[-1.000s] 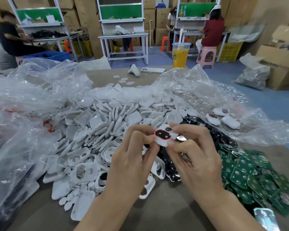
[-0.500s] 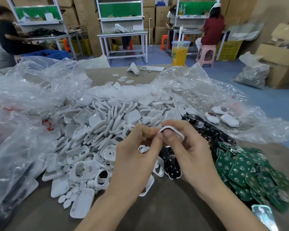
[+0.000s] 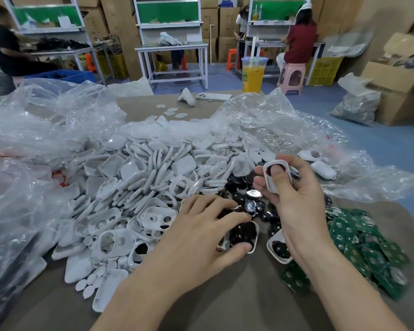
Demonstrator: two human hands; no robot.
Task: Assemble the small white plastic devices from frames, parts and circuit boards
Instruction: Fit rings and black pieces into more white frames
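My right hand [image 3: 294, 201] holds a small white frame [image 3: 276, 179] upright, thumb pressed on its front; a dark red insert shows at its top. My left hand [image 3: 201, 232] reaches down onto the pile of black and silver parts [image 3: 251, 199], fingers spread and curled over them; whether it holds one is hidden. A big heap of white plastic shells and frames [image 3: 139, 187] covers the table's left and middle. Green circuit boards [image 3: 368, 247] lie in a pile at the right. Two finished white devices [image 3: 320, 168] rest on the plastic sheet beyond my right hand.
Crumpled clear plastic bags [image 3: 34, 144] rise along the left and back right. An orange drink cup [image 3: 253, 74], a phone [image 3: 214, 96] and a white device stand at the table's far edge. Other people work at benches behind. Bare brown tabletop [image 3: 225, 295] lies near me.
My hands have come apart. The right hand kept the white frame and lifted it to the right, while the left hand dropped down onto the black parts pile.
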